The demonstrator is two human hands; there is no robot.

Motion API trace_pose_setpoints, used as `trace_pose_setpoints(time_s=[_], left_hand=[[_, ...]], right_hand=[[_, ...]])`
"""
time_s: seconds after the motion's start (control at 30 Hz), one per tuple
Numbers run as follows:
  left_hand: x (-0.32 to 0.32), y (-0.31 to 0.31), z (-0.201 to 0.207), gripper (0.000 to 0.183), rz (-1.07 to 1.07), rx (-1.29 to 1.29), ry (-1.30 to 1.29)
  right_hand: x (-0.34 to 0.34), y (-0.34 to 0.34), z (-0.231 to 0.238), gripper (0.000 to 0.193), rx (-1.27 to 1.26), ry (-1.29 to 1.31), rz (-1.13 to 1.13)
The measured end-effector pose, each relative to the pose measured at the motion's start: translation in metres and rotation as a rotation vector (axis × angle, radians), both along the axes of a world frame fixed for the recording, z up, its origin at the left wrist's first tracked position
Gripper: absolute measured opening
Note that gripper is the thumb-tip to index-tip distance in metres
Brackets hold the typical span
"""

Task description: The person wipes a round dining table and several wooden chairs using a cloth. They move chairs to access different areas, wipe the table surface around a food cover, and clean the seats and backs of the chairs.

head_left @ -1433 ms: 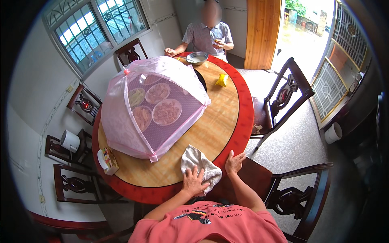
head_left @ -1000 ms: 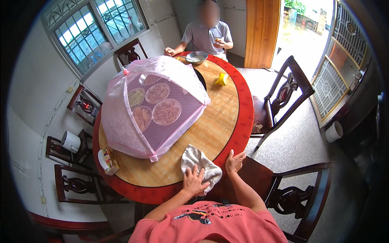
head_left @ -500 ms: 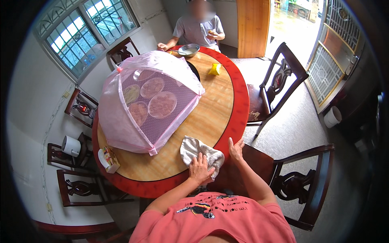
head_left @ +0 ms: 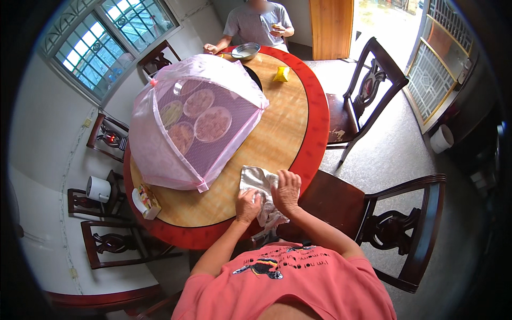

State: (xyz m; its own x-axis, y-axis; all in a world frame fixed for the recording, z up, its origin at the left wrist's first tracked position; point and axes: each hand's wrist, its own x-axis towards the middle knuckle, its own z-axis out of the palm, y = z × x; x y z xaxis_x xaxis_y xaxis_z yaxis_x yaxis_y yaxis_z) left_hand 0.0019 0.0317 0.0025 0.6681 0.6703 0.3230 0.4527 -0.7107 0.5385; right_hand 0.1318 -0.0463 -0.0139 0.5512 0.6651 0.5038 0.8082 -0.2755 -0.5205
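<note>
A whitish cloth [head_left: 259, 178] lies rumpled at the near edge of the round table, and part of it hangs over the red rim. My left hand [head_left: 248, 206] is closed on the cloth's near left part, with the fingers curled in. On the cloth's right side rests my right hand [head_left: 287, 189], its fingers stretched forward and mostly flat. Just beyond the hands, a pink mesh food cover [head_left: 181, 120] stands over several plates of food [head_left: 212, 124].
The round table [head_left: 306, 114] has a red rim. On it are a tissue pack [head_left: 146, 201], a yellow packet [head_left: 281, 74] and a metal bowl [head_left: 246, 51]. A person [head_left: 258, 24] sits across. Dark wooden chairs [head_left: 368, 96] surround the table; one [head_left: 333, 208] is close on my right.
My right hand has moved left from the table rim onto the cloth. My left hand has shifted slightly left and its fingers have curled. The cloth looks narrower and more bunched.
</note>
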Motion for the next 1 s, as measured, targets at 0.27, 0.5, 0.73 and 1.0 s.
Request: trace_pose_setpoints(time_s=[0.27,0.5,0.73,1.0], left_hand=[[-0.031,-0.005,-0.014,0.014,-0.043,0.033,-0.009],[-0.025,0.010,-0.017,0.015,-0.005,0.044,-0.078],[-0.004,0.038,-0.022,0.013,0.203,0.038,-0.140],[0.010,0.066,-0.032,0.015,0.109,0.107,-0.108]], right_hand=[[-0.011,0.015,-0.006,0.038,-0.344,-0.110,0.356],[-0.015,0.003,0.003,0.072,-0.408,-0.037,0.306],[-0.046,-0.019,-0.008,0.060,-0.599,0.047,0.254],[0.023,-0.030,-0.031,0.050,-0.432,-0.014,0.036]])
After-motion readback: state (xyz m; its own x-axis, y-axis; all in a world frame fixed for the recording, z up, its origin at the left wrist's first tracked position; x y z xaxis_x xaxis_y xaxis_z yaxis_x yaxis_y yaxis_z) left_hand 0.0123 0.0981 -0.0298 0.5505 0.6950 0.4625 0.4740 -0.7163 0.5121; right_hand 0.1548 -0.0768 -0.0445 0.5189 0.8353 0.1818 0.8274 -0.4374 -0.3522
